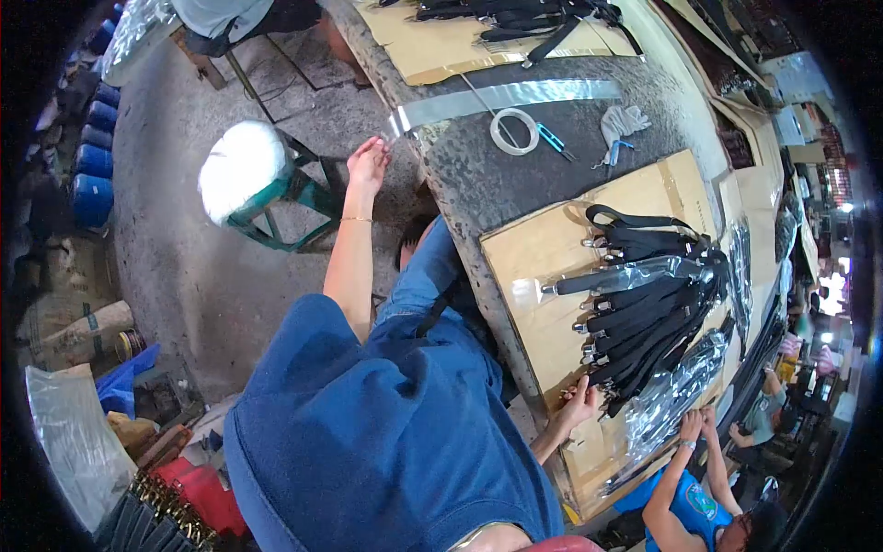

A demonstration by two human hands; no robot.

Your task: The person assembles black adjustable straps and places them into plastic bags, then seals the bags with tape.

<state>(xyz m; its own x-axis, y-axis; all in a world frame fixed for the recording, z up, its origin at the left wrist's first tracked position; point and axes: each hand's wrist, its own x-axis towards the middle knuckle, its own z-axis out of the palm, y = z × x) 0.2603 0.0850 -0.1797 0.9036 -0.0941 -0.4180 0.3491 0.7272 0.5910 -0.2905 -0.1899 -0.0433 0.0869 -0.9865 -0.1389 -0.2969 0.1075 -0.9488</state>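
Note:
My left hand (368,167) is held out past the table edge with its fingers drawn together. Its fingertips are close to the end of a clear plastic strip (515,99); whether they hold anything is too small to see. On the cardboard sheet (520,248), my right hand (578,407) has its fingers curled at the metal clip ends of a bundle of black suspenders (644,313). The exact clip in those fingers is partly hidden. A clear plastic sleeve (635,274) lies across the bundle.
A roll of white tape (513,132), blue snips (555,141) and a grey glove (624,122) lie on the dark tabletop. More black straps (533,18) are at the far end. A green stool (285,207) stands left. A co-worker in blue (694,506) works beside the table.

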